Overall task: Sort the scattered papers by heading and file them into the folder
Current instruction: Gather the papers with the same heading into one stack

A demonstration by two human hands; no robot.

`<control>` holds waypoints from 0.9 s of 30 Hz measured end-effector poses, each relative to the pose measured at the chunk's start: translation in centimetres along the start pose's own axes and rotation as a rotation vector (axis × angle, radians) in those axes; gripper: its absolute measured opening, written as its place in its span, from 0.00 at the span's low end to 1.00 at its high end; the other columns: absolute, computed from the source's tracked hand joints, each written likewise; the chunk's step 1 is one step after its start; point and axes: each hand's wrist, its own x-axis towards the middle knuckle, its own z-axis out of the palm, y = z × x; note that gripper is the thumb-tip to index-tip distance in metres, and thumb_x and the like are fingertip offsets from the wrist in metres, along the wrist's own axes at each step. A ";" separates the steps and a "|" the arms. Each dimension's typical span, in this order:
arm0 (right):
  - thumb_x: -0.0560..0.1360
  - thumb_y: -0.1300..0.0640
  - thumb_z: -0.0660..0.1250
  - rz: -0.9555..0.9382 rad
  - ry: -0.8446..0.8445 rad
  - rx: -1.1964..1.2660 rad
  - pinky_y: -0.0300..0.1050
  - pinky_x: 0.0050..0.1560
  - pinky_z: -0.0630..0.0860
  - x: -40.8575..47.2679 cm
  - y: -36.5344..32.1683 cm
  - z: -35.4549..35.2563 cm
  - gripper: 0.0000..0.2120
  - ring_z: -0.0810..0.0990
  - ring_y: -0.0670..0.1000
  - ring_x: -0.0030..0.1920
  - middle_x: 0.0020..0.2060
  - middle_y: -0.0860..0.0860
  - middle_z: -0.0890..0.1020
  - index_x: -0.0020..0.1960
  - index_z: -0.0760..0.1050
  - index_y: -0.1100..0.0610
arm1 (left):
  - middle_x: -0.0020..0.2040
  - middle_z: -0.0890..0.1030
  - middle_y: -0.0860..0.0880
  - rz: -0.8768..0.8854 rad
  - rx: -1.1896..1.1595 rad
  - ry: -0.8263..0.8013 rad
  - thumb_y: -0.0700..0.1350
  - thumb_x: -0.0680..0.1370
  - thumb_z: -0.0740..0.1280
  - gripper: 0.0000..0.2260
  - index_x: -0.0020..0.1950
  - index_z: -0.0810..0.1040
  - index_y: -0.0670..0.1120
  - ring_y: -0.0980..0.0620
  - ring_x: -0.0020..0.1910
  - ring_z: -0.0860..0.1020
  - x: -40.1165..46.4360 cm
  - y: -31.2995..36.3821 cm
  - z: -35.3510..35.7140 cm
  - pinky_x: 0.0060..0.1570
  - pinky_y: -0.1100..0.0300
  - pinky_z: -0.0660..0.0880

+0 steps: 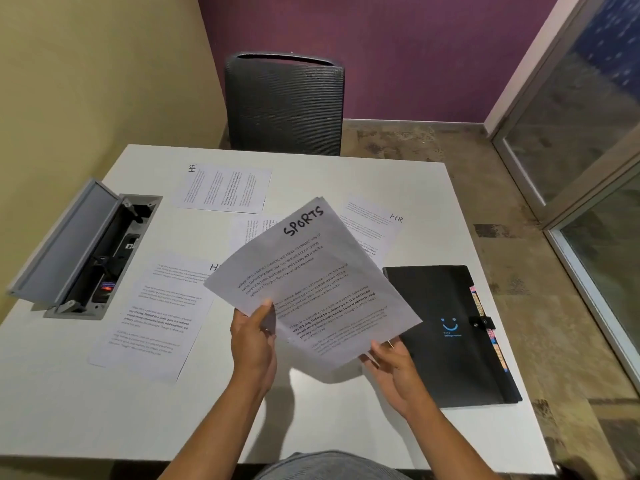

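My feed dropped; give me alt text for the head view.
Both hands, left hand and right hand, hold up the SPORTS papers over a white table. HR sheets lie scattered; a closed black folder lies right.

Two bare forearms reach into view from the near edge, with no sleeves, watch or bands showing on either. The left hand (254,336) and the right hand (394,367) wear no gloves, and no rings can be made out. At the near edge, between the arms, a patch of grey, finely ribbed or striped clothing (325,467) covers the person's lap or torso.
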 end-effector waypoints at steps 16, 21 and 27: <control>0.78 0.63 0.67 -0.109 0.166 -0.513 0.58 0.56 0.81 0.5 -1.7 -1.6 0.14 0.84 0.53 0.54 0.54 0.52 0.85 0.62 0.76 0.55 | 0.54 0.84 0.44 -0.172 0.324 0.058 0.40 0.73 0.74 0.15 0.59 0.78 0.45 0.44 0.51 0.83 2.1 -2.1 -7.7 0.51 0.50 0.79; 0.78 0.64 0.68 -0.203 0.155 -0.627 0.55 0.54 0.82 0.6 -3.3 -0.9 0.12 0.85 0.51 0.53 0.51 0.50 0.86 0.60 0.77 0.56 | 0.47 0.85 0.49 -0.101 0.700 -0.139 0.35 0.72 0.74 0.11 0.51 0.81 0.46 0.45 0.50 0.83 2.8 -1.0 -8.9 0.51 0.50 0.80; 0.75 0.66 0.70 -0.340 0.119 -0.573 0.43 0.52 0.82 0.4 -5.5 0.7 0.15 0.84 0.46 0.52 0.50 0.51 0.84 0.60 0.76 0.56 | 0.47 0.85 0.55 0.005 0.735 -0.188 0.36 0.74 0.72 0.14 0.52 0.79 0.53 0.57 0.47 0.83 3.0 0.5 -7.8 0.47 0.60 0.78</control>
